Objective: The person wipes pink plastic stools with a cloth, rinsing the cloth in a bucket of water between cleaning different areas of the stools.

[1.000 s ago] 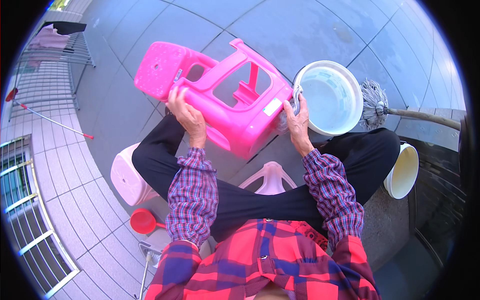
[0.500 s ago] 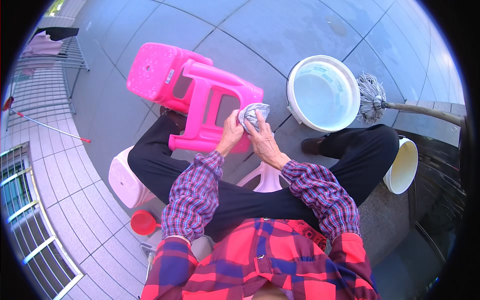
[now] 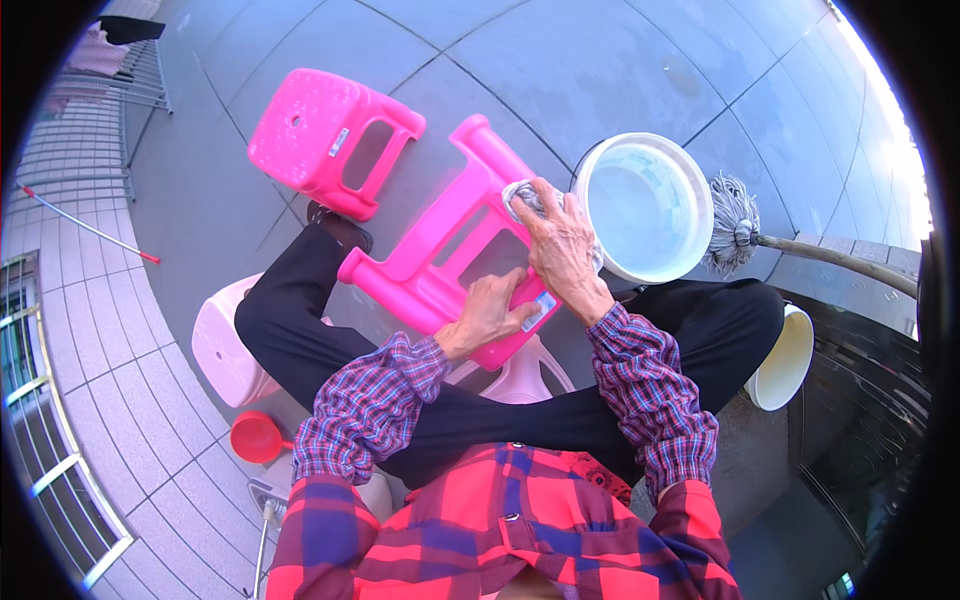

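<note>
Bright pink stool (image 3: 420,240) is tipped over between the person's knees, legs pointing up and left, seat end toward the lower right. Left hand (image 3: 490,315) is closed on the seat end, fingers bent over the plastic right beside a small label (image 3: 541,311). Right hand (image 3: 566,245) has a grey cloth (image 3: 522,197) bunched under its fingers, pressed to the stool's far side; fingers slightly parted, grip around the cloth partly hidden. Hands near each other, not touching. White bucket (image 3: 650,277) of water sits just right of the right hand, mop head (image 3: 733,225) beside it, handle running right. Second bright pink stool (image 3: 300,130) stands on the tiled floor (image 3: 560,70), up and left of the held one. Pale pink stool (image 3: 228,345) by the left knee, red dipper (image 3: 256,437) below it. Cream bucket (image 3: 787,362) next to the right knee, mouth facing right.
</note>
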{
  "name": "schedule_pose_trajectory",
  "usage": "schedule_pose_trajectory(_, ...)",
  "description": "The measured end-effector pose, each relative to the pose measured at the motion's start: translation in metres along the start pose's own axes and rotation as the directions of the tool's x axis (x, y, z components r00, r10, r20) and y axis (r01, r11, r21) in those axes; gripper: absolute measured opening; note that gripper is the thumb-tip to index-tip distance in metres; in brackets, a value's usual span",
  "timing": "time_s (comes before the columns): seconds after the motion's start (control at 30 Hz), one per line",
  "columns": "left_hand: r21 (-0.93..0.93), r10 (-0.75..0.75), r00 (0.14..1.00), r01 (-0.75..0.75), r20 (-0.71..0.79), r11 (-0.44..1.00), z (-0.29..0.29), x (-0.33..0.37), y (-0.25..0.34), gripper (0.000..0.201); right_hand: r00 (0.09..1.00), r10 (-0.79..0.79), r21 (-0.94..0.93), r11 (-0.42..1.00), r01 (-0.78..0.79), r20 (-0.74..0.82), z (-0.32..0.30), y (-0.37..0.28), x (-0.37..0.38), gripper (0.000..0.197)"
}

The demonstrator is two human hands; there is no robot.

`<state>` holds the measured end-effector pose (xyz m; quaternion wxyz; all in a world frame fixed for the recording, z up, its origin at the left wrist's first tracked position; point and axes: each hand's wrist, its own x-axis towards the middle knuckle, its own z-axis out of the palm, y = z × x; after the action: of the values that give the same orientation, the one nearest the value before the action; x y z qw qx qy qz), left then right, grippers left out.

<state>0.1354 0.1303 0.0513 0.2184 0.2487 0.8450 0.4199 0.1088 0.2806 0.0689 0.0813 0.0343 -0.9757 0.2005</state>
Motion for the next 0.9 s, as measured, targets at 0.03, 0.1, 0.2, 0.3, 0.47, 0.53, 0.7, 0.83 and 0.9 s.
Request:
schedule_pose_trajectory(0.03, 0.042, 0.104, 0.992, -0.107, 0.065, 0.993, 0.004, -0.005, -0.002, 0.036, 0.998, -0.061, -0.012, 0.998, 0.060, -0.035, -0.001, 0.003, 0.004, 0.047)
schedule_pose_trajectory(0.1, 0.026, 0.100, 0.988, -0.103, 0.114, 0.994, 0.003, -0.011, -0.004, 0.039, 0.999, -0.035, -0.011, 0.999, 0.035, 0.014, -0.002, 0.004, 0.017, 0.041)
schedule_pose_trajectory(0.2, 0.060, 0.113, 0.966, -0.131, 0.234, 0.990, -0.005, -0.010, 0.003, 0.041, 0.998, 0.064, -0.012, 0.998, -0.064, 0.002, 0.002, 0.016, 0.048, 0.025)
schedule_pose_trajectory(0.3, 0.004, 0.126, 0.927, -0.136, 0.354, 0.991, -0.009, -0.014, 0.000, 0.042, 0.990, 0.138, 0.064, 0.988, -0.139, 0.029, 0.014, 0.041, 0.066, 0.020)
schedule_pose_trajectory(0.47, -0.231, -0.047, 0.948, 0.125, 0.315, 0.965, 0.001, -0.023, -0.020, 0.038, 0.957, 0.266, 0.237, 0.928, -0.287, 0.118, 0.022, 0.059, 0.060, 0.016)
schedule_pose_trajectory(0.53, -0.378, -0.131, 0.956, 0.226, 0.263, 0.898, 0.005, -0.031, -0.009, 0.034, 0.980, 0.126, 0.160, 0.975, -0.151, 0.156, 0.010, 0.039, 0.046, 0.021)
schedule_pose_trajectory(0.7, 0.170, -0.280, 0.929, 0.325, -0.242, 0.930, -0.019, -0.027, 0.019, 0.042, 0.996, 0.025, 0.303, 0.952, -0.048, 0.081, 0.023, 0.025, 0.044, 0.023)
schedule_pose_trajectory(0.83, 0.037, -0.137, 0.940, 0.156, -0.313, 0.987, -0.042, -0.032, -0.006, 0.040, 0.876, 0.206, 0.756, 0.445, -0.481, 0.436, 0.056, 0.064, 0.056, 0.029)
schedule_pose_trajectory(0.9, 0.000, -0.162, 0.945, 0.169, -0.285, 0.986, -0.063, -0.039, -0.018, 0.039, 0.959, 0.159, 0.731, 0.621, -0.281, 0.234, 0.058, 0.052, 0.042, 0.029)
